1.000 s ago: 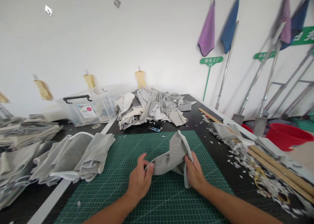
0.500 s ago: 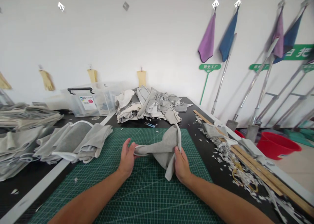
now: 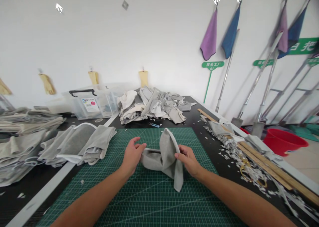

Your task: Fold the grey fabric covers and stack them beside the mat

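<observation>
Between my hands hangs a piece of grey cloth [image 3: 161, 160] with a pale edge strip, folded up into a peak and drooping at its lower right corner. My left hand [image 3: 133, 154] pinches its left end between thumb and fingers. On the other side, my right hand [image 3: 188, 159] grips the pale edge, thumb in front. Beneath the cloth lies a green cutting mat [image 3: 119, 193] with a grid of fine lines.
Folded grey cloths [image 3: 79, 142] lie at left, beside a clear plastic box [image 3: 87, 102]. A heap of grey cloth pieces [image 3: 154, 104] and small blue snips [image 3: 154, 124] are behind the mat. At right are wooden rulers [image 3: 266, 170], gold-handled scissors [image 3: 245, 172], scraps and a red bucket [image 3: 284, 142].
The left part of the cloth has gone from a narrow twist to a wider, looser fold. Its peak has shifted left, and my right hand has moved slightly right.
</observation>
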`<move>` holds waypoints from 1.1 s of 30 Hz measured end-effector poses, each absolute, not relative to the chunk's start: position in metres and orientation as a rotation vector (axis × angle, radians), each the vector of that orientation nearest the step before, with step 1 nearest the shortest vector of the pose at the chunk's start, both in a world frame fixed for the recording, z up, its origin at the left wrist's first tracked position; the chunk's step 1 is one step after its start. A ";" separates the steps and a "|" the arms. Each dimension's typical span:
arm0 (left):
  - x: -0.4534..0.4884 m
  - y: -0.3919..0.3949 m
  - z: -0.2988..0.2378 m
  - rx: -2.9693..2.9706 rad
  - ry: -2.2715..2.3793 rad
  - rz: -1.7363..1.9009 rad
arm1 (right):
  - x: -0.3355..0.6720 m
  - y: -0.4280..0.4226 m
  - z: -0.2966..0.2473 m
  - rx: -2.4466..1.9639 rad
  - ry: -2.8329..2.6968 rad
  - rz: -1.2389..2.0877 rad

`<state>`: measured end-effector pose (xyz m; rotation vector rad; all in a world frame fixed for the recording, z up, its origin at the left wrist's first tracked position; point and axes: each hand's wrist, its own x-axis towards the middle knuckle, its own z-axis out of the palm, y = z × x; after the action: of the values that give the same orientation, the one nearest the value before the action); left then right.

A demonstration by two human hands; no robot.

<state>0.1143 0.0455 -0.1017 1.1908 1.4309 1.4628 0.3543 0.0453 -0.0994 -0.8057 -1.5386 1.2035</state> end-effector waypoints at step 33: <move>0.121 0.007 0.034 1.565 0.922 2.813 | 0.380 0.017 0.030 -0.547 -1.314 0.524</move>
<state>0.1207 0.0069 0.0336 1.5645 0.9218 2.8132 0.3804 0.0173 0.0303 -0.5475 -1.3137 0.5236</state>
